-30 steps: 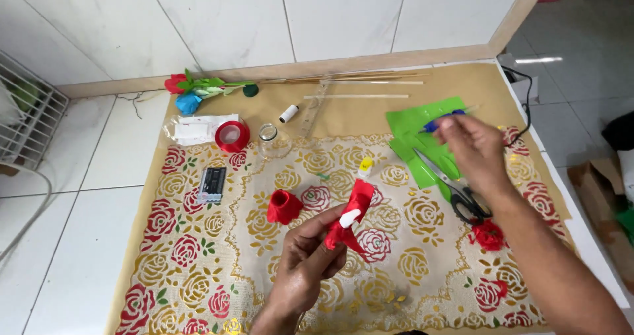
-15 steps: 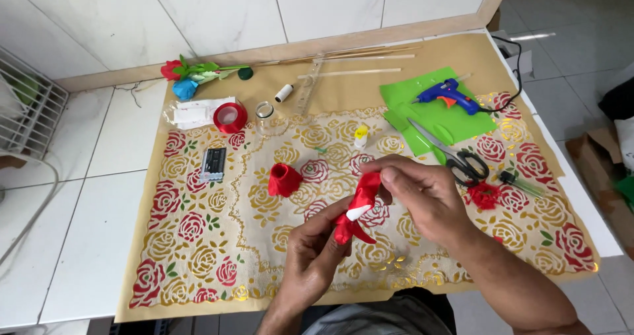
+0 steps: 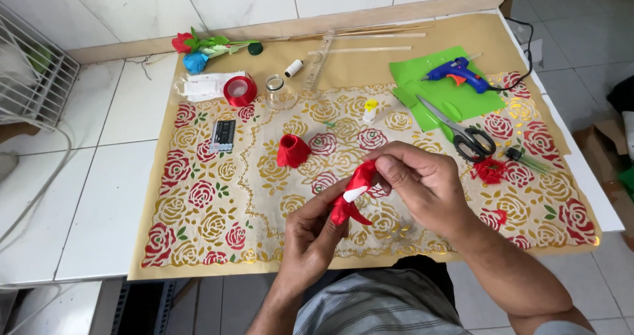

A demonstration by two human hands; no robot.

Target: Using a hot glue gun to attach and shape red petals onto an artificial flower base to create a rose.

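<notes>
Both my hands meet over the front of a rose-patterned mat (image 3: 218, 209). A folded red ribbon piece (image 3: 353, 193) with a white tip is pinched between them: my left hand (image 3: 317, 233) grips its lower end, and my right hand (image 3: 422, 183) holds its upper end between thumb and fingers. A small rolled red ribbon bud (image 3: 292, 151) stands on the mat just beyond my hands.
On the mat lie scissors (image 3: 456, 130), a blue glue gun (image 3: 456, 74) on green sheet (image 3: 432, 91), a red ribbon spool (image 3: 240, 90), glass jar (image 3: 279, 91), thread spool (image 3: 294, 67), small glue bottle (image 3: 370, 110), finished flowers (image 3: 198, 48), thin sticks (image 3: 356, 34). A wire rack (image 3: 30, 77) stands at left.
My right hand has left the glue gun on the green sheet and come to the red ribbon piece, gripping it together with my left hand. The view shifted slightly.
</notes>
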